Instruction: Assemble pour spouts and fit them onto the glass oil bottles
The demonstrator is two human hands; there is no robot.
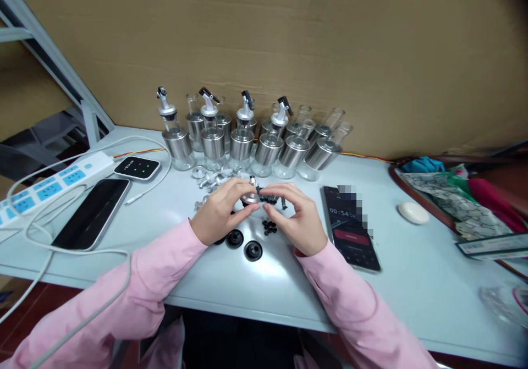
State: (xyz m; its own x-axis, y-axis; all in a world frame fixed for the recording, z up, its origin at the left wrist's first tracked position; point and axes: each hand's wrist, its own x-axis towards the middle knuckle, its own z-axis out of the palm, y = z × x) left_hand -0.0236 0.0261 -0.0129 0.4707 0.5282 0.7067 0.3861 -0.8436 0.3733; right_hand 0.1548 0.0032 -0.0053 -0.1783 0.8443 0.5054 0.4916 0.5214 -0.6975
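My left hand [223, 209] is closed round a silver bottle pourer top [249, 198], gripped by its wide base between thumb and fingers. Close against its right side, my right hand [296, 215] has thumb and fingertips curled inward; anything small between them is too small to name. Below the hands lie black ring-shaped stoppers [253, 250] and a small cluster of black caps [269, 227]. Black lever pieces [270, 197] lie behind the right fingers. Beyond the left hand is a pile of loose silver pourer parts [214, 177], partly hidden by it.
Glass bottles with steel sleeves [242, 144] stand in rows at the back, several topped with pourers [245, 110]. A lit phone [350, 231] lies right, near a white oval object [413, 213]. At left are a dark phone [93, 215], a power strip [53, 185], a Wi-Fi device [137, 168] and cables.
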